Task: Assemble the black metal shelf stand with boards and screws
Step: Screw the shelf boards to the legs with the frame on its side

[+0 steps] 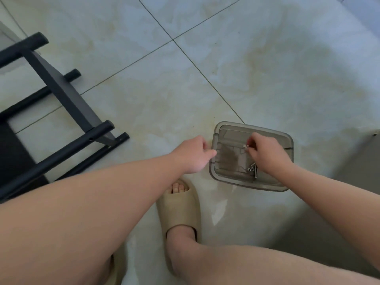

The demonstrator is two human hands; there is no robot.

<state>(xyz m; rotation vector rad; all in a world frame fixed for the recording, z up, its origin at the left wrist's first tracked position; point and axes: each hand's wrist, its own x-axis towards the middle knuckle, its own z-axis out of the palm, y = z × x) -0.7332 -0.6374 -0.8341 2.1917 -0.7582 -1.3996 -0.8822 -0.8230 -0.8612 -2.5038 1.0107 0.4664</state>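
Your right hand point(267, 156) pinches a small screw point(245, 146) inside the tray point(249, 125); your left hand point(192, 155), fingers curled, meets its left rim, grip unclear. The shelf stand point(61, 89) lies well left, nearer the left hand

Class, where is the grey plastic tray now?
In the head view, lower right: the tray sits on the floor, right of the sandalled foot, beneath the right hand.
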